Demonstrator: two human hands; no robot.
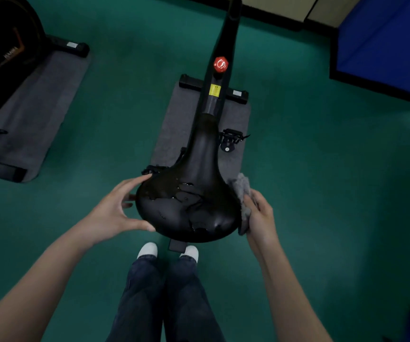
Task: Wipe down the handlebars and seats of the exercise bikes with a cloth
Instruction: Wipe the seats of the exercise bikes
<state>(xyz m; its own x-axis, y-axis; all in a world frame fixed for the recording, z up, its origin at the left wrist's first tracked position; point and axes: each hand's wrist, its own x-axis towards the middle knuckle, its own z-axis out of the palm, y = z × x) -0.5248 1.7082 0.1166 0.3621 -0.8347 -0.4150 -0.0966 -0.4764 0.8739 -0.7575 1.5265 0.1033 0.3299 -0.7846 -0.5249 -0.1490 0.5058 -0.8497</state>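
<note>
Seat (189, 193) is sitting centre frame on the bike over a grey mat (174, 129), wet patches glistening. Left hand (115, 208) is bracing its left edge, fingers spread, steadying it. Right hand (260, 213) is gripping the cloth (243, 191) against the right edge, likely wiping there.

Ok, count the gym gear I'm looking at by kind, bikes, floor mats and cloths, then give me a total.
Exercise bikes: 2 (centre bike, left bike)
Grey floor mats: 2 (centre mat, left mat)
Cloths: 1 (grey cloth, held in the right hand)
Total: 5
</note>
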